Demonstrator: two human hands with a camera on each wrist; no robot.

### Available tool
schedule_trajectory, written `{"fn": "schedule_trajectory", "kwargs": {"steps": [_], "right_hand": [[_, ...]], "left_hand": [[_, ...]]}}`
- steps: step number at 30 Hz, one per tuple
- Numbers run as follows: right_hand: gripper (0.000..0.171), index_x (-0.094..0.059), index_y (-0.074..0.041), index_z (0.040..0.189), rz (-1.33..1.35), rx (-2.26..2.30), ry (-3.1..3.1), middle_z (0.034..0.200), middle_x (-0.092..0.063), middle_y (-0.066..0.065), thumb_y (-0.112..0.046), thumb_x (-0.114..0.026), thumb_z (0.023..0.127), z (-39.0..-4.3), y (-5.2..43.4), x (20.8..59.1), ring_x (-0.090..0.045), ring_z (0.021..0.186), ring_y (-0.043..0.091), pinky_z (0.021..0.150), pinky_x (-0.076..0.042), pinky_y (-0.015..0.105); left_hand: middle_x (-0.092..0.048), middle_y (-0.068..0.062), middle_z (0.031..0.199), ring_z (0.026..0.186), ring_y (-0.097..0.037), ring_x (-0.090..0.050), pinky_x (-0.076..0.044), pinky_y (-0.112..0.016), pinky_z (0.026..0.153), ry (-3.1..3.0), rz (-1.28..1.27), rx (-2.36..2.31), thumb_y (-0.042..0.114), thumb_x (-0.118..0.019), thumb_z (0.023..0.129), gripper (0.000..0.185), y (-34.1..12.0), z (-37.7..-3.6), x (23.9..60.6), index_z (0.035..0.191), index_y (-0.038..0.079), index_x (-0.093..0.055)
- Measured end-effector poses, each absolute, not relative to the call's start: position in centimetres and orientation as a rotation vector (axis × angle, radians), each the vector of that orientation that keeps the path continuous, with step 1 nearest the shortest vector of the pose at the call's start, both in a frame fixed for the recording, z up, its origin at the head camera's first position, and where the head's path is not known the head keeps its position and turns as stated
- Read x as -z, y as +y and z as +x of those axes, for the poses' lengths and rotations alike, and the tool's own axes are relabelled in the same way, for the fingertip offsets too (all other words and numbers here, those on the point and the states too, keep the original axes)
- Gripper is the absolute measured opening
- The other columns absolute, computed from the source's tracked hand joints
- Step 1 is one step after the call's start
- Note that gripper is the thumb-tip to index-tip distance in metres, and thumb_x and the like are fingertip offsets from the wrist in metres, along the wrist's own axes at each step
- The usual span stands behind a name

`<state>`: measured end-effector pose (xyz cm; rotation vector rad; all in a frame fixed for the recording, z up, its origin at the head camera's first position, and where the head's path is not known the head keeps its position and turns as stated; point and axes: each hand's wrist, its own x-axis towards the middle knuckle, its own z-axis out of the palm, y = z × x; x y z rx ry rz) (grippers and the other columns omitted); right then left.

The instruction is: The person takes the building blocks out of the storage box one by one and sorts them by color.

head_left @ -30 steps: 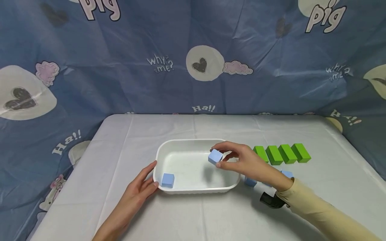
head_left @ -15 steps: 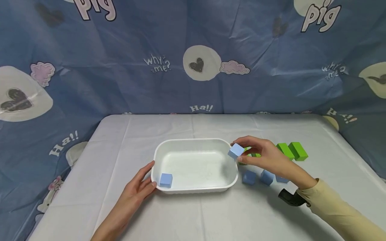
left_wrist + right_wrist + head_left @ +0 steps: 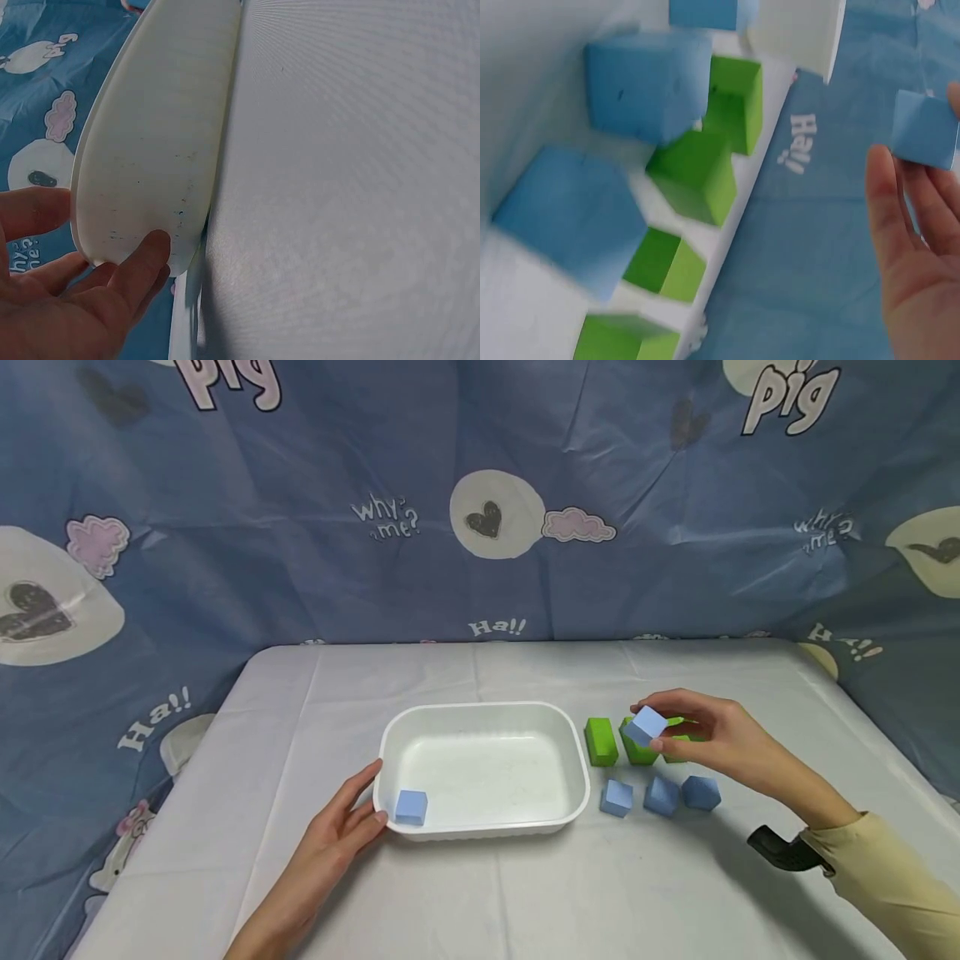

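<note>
A white plastic tray (image 3: 480, 768) sits on the table with one blue cube (image 3: 411, 807) in its front left corner. My left hand (image 3: 333, 839) holds the tray's left end near that corner; the left wrist view shows its fingers (image 3: 142, 266) against the tray's outer wall. To the right of the tray, my right hand (image 3: 720, 739) pinches another blue cube (image 3: 646, 726) between thumb and fingers, raised above the table. Beneath it stand green blocks (image 3: 602, 742), partly hidden by the hand. Three more blue cubes (image 3: 662, 796) lie in a row nearer to me.
A white cloth (image 3: 450, 893) covers the table. Behind it hangs a blue printed curtain (image 3: 337, 568). A black device (image 3: 783, 849) is at the right wrist, by the beige sleeve (image 3: 877, 877).
My right hand has carried its blue cube rightward, from above the tray to above the green blocks. The left hand stays at the tray's corner, and the view has shifted slightly.
</note>
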<state>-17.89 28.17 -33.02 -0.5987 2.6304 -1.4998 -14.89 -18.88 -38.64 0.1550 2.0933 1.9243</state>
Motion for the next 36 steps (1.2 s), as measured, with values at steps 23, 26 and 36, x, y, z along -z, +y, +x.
{"fn": "schedule_trajectory", "kwargs": {"steps": [23, 26, 36], "right_hand": [[0.041, -0.06, 0.0, 0.126, -0.574, 1.438, 2.796, 0.12, -0.064, 0.004, 0.01, -0.068, 0.087, -15.6, 34.6, 33.9, -0.066, 0.102, 0.011, 0.078, -0.057, 0.025], [0.042, -0.059, 0.001, 0.126, -0.553, 1.419, 2.812, 0.121, -0.063, 0.0, 0.01, -0.068, 0.086, -15.3, 35.3, 34.3, -0.065, 0.104, 0.008, 0.079, -0.056, 0.023], [0.042, -0.054, 0.005, 0.13, -0.47, 1.377, 2.769, 0.123, -0.061, -0.011, 0.006, -0.066, 0.09, -14.2, 37.3, 35.7, -0.061, 0.106, 0.002, 0.077, -0.056, 0.023]], "left_hand": [[-0.038, -0.008, 0.151, 0.132, -0.02, -0.046, -0.044, -0.019, 0.098, 2.098, 0.157, -1.922, 0.02, -0.062, 0.098, 0.062, -18.9, -15.0, 38.6, 0.153, 0.026, -0.033], [-0.037, -0.007, 0.152, 0.132, -0.019, -0.046, -0.044, -0.019, 0.098, 2.093, 0.15, -1.92, 0.021, -0.063, 0.098, 0.062, -19.0, -14.9, 38.7, 0.153, 0.027, -0.033], [-0.037, -0.007, 0.152, 0.132, -0.019, -0.046, -0.044, -0.018, 0.098, 2.092, 0.142, -1.925, 0.021, -0.063, 0.098, 0.062, -18.9, -14.9, 38.7, 0.152, 0.028, -0.034]]}}
